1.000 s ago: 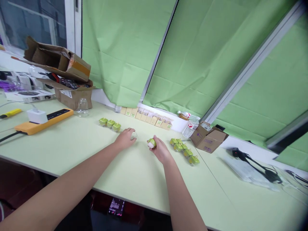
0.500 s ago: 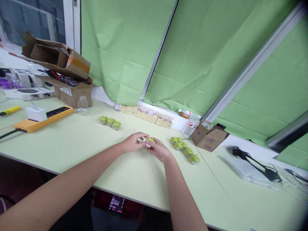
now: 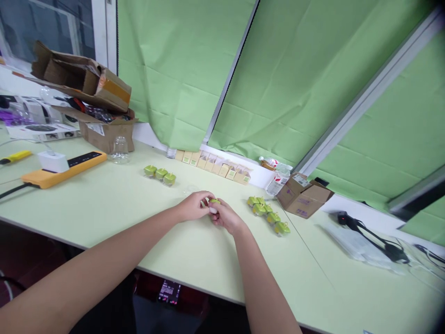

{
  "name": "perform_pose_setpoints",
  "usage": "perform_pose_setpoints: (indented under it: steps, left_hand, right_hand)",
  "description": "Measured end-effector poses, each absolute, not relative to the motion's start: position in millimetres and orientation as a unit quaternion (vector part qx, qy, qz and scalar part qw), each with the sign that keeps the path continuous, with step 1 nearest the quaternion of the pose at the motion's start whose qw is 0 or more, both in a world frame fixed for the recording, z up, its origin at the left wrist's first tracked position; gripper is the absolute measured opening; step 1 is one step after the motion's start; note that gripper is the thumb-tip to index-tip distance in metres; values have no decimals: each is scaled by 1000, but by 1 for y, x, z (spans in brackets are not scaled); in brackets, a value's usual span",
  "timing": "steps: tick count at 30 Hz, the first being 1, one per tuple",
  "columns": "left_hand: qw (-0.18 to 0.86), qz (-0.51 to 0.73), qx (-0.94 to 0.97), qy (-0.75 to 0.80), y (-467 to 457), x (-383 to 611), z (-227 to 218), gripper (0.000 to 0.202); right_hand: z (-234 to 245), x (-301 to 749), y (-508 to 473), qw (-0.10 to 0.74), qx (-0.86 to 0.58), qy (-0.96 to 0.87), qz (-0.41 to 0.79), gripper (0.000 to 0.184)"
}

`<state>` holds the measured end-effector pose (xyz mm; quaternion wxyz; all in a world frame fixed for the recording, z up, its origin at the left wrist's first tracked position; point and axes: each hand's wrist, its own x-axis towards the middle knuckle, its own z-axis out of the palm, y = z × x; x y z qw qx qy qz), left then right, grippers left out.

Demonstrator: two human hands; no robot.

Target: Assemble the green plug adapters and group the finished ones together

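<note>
Above the middle of the table, my right hand [image 3: 225, 218] grips a small green-lidded container [image 3: 213, 210] with a whitish lower part. My left hand [image 3: 193, 206] meets it from the other side, thumb and fingers curled in on its lid; the fingers hide much of it. Just beyond my hands lies a clear plastic piece [image 3: 190, 189], faint against the tabletop. To the right stands a group of several similar containers [image 3: 273, 218] with green lids and small loops. Three more green-lidded containers [image 3: 161, 174] sit in a row at the left.
Small cardboard boxes [image 3: 218, 165] line the wall edge, with plastic bottles [image 3: 277, 183] and an open carton [image 3: 304, 198] at their right. On the left are an orange power strip [image 3: 78, 166], a clear cup [image 3: 120, 150] and stacked cartons [image 3: 104, 134]. Black cables [image 3: 373, 236] lie far right.
My left fingers have closed in from beside the container onto its lid. The container has tilted and moved slightly left in my right hand.
</note>
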<state>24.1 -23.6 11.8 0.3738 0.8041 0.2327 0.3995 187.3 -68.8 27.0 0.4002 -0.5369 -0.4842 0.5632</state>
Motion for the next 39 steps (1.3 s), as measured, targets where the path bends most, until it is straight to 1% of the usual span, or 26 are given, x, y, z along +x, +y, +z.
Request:
perform_pose_setpoints:
  steps: [7,14,17,19,23,26,28,32,36,39]
  left_hand:
    - [350,403,815,225,-19,27,8,40]
    - [345,406,817,222,-12,26,3,43]
    - [344,411,803,259,-3,18,0,40]
    - [346,411,798,274,-2,14,0,43]
    - [338,395,829,207,-18,18,6,58]
    - [303,384,860,145,-31,24,13,61]
    - [295,375,868,137,-33,25,15,60]
    - [305,383,853,181,-25,20,15,51]
    - [330,388,836,205,-18,18,14,45]
    - [347,383,830,210,-17,18,15,44]
  right_hand:
    - [27,179,-67,408,-562,-478,537,26]
    - [29,175,-67,401,-585,-471,525,25]
    - [29,178,-68,396,-594,-468,522,25]
    - [29,181,-68,396,-592,-469,522,26]
    - [25,184,-66,401,-592,-484,505,24]
    - [24,184,-67,404,-575,-508,498,19]
    - [25,183,-69,400,-574,-511,500,22]
    - [30,182,-72,386,-572,-525,498,31]
    - [31,181,-71,379,-571,-550,478,29]
    - [26,182,-68,380,-564,-565,467,27]
